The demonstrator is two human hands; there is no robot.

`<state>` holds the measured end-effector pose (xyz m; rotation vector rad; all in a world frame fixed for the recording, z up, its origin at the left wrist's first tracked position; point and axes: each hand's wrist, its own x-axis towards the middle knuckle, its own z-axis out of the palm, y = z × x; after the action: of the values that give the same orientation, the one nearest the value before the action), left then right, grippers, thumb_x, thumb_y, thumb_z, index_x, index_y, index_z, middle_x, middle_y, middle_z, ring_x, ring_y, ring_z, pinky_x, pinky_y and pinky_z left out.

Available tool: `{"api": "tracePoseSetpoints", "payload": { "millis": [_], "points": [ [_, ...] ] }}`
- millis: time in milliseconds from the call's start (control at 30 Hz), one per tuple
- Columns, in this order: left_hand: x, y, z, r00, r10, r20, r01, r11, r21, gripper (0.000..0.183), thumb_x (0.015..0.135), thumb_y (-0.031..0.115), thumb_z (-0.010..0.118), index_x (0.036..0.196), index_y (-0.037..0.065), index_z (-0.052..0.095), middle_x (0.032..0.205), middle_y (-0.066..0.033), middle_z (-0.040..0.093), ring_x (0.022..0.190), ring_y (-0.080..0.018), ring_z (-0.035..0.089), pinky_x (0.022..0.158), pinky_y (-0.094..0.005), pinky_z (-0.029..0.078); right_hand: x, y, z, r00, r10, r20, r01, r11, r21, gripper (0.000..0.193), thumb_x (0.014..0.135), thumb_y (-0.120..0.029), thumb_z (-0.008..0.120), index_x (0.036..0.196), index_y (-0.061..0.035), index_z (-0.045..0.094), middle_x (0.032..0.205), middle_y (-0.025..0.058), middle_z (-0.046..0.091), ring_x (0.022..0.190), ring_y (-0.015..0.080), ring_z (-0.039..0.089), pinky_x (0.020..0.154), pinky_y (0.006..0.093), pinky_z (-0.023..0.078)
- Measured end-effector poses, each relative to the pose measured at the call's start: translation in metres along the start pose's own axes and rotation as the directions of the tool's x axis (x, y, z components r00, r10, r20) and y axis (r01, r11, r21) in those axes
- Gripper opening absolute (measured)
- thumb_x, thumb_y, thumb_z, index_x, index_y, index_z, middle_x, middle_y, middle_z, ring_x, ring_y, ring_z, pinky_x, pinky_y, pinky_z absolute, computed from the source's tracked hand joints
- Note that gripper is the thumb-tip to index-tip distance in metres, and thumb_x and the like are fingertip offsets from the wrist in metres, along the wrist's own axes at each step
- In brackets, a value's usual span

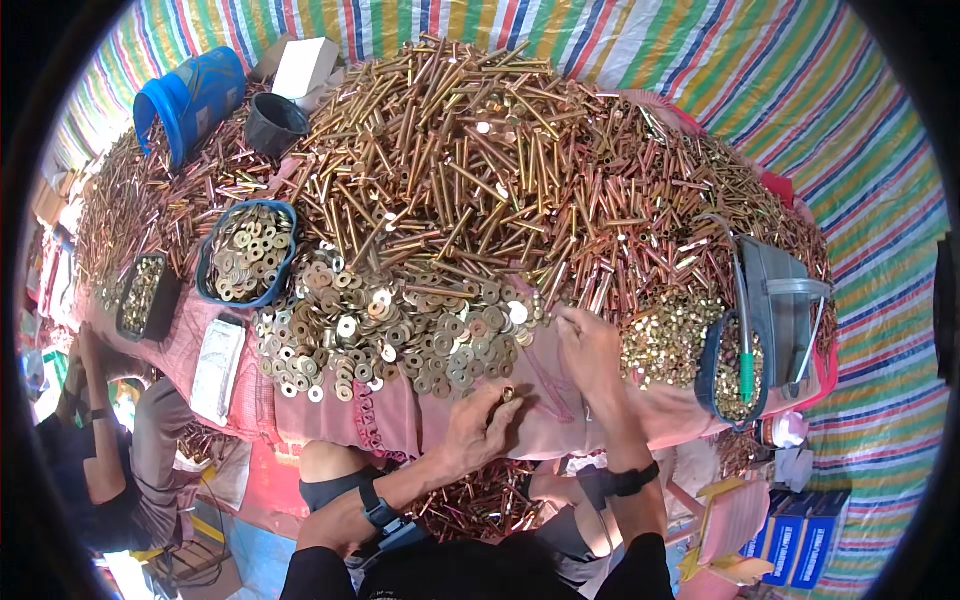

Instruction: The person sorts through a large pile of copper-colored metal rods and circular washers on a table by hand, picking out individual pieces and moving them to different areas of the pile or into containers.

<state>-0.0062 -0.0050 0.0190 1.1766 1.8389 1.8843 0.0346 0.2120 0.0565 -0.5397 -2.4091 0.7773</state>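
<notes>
My left hand (484, 428) is closed in a pinch over the pink cloth (345, 420), just in front of the washers. Between its thumb and fingers shows a small brass-coloured metal piece (508, 393), seen end-on, whose exact kind I cannot make out. My right hand (592, 350) bends its fingers together at the right edge of the washers (440, 340), and what lies between its fingertips is hidden. Behind both hands rises a big heap of brass-coloured metal rods and tubes (450, 160). To the right of my right hand lies a pile of small golden nuts (665, 340).
A blue tub of washers (293, 262) stands left, beside a dark tray of small parts (165, 310) and a silver packet (217, 370). Right, a dark blue tub (712, 375) carries a green-handled tool (747, 370). A blue bucket (215, 90) lies far left. Another person (105, 460) sits at left.
</notes>
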Motion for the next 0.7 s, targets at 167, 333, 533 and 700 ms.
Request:
{"api": "tracePoseSetpoints", "payload": {
  "millis": [167,333,533,700],
  "points": [
    [0.000,0.003,-0.002,0.986,0.133,-0.105,-0.116,0.982,0.150,0.036,0.097,0.000,0.070,0.132,-0.001,0.064,0.103,-0.0185,0.072,0.088,-0.0293,0.072,0.076,-0.0365,0.058,0.012,0.014,0.009,0.963,0.165,0.213,-0.136,0.980,-0.143,0.025,0.094,-0.012,0.072,0.116,0.0002,0.075,0.102,0.0237,0.077,0.085,0.0336,0.078,0.078,0.0422,0.059],
    [-0.004,0.006,-0.001,0.992,-0.026,-0.123,0.035,0.996,0.076,0.042,0.097,0.002,0.071,0.138,0.000,0.062,0.103,-0.0197,0.072,0.089,-0.0307,0.072,0.078,-0.0374,0.058,0.014,0.015,0.005,0.949,0.174,0.264,-0.140,0.980,-0.142,0.024,0.093,-0.011,0.073,0.115,-0.0017,0.076,0.100,0.0234,0.077,0.086,0.0341,0.077,0.081,0.0432,0.060],
    [-0.005,-0.002,0.005,0.982,0.083,-0.167,-0.063,0.991,0.121,0.044,0.098,0.002,0.070,0.141,0.000,0.061,0.101,-0.0132,0.073,0.087,-0.0223,0.071,0.078,-0.0313,0.056,0.011,0.019,0.003,0.951,0.113,0.287,-0.055,0.977,-0.205,0.023,0.089,-0.005,0.075,0.112,-0.0019,0.075,0.103,0.0220,0.074,0.091,0.0356,0.075,0.081,0.0429,0.059],
    [-0.003,-0.003,0.007,0.974,0.159,-0.159,-0.130,0.975,0.180,0.042,0.099,0.002,0.068,0.141,0.000,0.062,0.100,-0.0128,0.072,0.084,-0.0212,0.070,0.075,-0.0311,0.056,0.016,0.015,0.004,0.968,0.020,0.249,0.040,0.972,-0.233,0.021,0.090,-0.006,0.074,0.111,-0.0013,0.075,0.095,0.0192,0.073,0.080,0.0320,0.073,0.072,0.0421,0.057]
  ]
}}
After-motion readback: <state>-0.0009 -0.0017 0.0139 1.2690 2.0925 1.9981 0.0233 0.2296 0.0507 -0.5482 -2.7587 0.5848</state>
